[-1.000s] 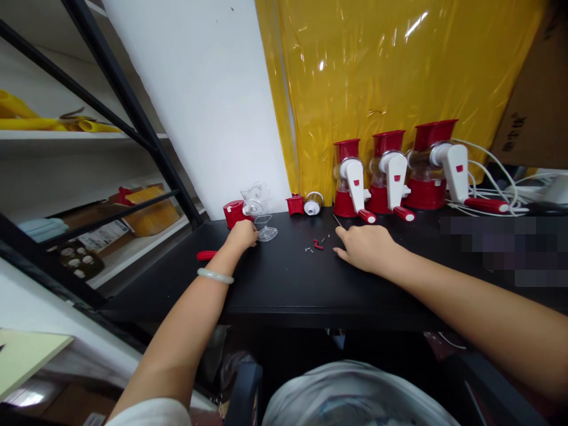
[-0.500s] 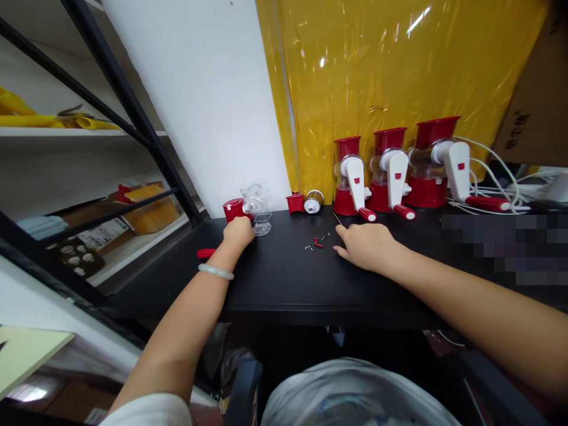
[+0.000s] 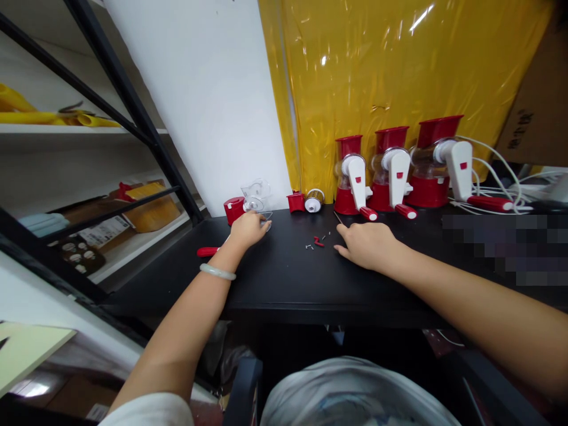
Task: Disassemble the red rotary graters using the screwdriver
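Note:
My left hand (image 3: 249,228) is at the clear plastic housing (image 3: 257,192), fingers apart and reaching over its lower part; whether it grips it is hard to see. Just behind that hand stands a red base (image 3: 234,208), and a red handle (image 3: 207,252) lies beside my wrist. My right hand (image 3: 366,244) rests on the black table with a thin dark rod (image 3: 338,218), like a screwdriver shaft, sticking out past its fingertips. Between the hands lie a small red part (image 3: 318,241) and several tiny screws (image 3: 309,247).
Along the back stand three red-and-white hand-crank graters (image 3: 350,177), with white cables (image 3: 501,201) at the right. A red hopper piece (image 3: 296,202) and a drum (image 3: 315,200) sit near the wall. A black-framed shelf (image 3: 155,142) rises at the left.
My left hand has shifted slightly right, from the red base toward the clear housing, and its fingers have spread. My right hand has hardly moved.

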`<state>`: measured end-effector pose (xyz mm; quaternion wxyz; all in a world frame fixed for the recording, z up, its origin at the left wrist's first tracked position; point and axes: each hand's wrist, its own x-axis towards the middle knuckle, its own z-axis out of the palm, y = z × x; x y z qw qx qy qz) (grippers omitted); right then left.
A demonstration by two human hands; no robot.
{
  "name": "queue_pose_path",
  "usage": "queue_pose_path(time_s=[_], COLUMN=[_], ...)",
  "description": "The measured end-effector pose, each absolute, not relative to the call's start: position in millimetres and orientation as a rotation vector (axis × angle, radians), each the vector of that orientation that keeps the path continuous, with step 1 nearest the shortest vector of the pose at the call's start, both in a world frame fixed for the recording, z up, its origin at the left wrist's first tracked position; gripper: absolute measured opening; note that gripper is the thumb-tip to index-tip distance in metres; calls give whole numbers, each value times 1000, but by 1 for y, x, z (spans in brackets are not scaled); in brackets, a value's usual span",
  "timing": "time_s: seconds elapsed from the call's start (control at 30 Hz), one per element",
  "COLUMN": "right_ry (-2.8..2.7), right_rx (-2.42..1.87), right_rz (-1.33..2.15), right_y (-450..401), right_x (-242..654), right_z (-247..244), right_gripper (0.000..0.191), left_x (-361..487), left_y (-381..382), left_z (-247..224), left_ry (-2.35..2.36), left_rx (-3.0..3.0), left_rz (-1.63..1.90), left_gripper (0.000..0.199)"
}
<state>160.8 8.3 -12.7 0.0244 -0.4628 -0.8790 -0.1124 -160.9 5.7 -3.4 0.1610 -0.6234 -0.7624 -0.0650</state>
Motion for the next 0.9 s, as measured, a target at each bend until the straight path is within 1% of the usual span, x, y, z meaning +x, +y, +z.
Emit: queue_pose_path(time_s=[0.2,0.5,0.9], right_ry=[-2720,-2726,-2715], right_rx=[-1420,-1427,-1420], right_rz=[-351,-343,-369], right_y=[9,9,10], right_x=[161,161,162], right_z=[-13,-13,-14], right_gripper=[46,46,47], left_x=[-165,-168,-165], left_y=[6,7,8], left_z=[-5,-7,-8], left_ry=[-2259,-2296,-2290], left_rx=[-1797,-1752,-1724], left_rz=[-37,63,110], left_gripper=[40,33,33])
